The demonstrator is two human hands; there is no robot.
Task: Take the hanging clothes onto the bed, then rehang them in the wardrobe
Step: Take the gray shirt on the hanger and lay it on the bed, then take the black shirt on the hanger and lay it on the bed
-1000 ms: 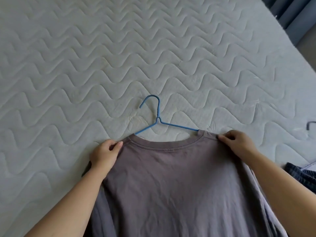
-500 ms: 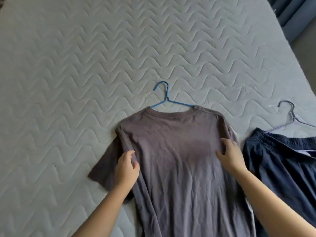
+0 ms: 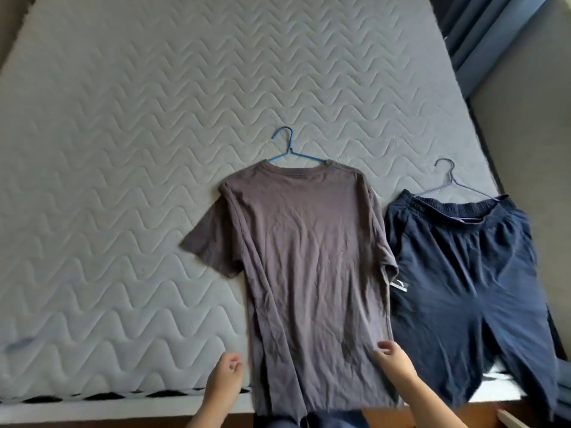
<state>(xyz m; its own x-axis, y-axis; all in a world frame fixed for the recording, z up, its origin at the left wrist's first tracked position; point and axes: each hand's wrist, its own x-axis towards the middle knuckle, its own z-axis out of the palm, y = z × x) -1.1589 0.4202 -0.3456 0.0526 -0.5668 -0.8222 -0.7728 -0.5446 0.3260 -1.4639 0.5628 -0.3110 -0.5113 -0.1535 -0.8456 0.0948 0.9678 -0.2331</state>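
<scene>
the left hand (image 3: 225,379), low centre of the frame, has a loosely curled grip on nothing, just beside the hem edge of the brown t-shirt (image 3: 304,257). the right hand (image 3: 394,362) rests on the shirt's lower right edge, fingers bent; whether its grip pinches cloth i cannot tell. the shirt lies flat on the quilted bed (image 3: 123,149), on a blue hanger (image 3: 289,149). to its right lie navy shorts (image 3: 469,273) on a grey hanger (image 3: 452,180), the shirt's right side overlapping them.
</scene>
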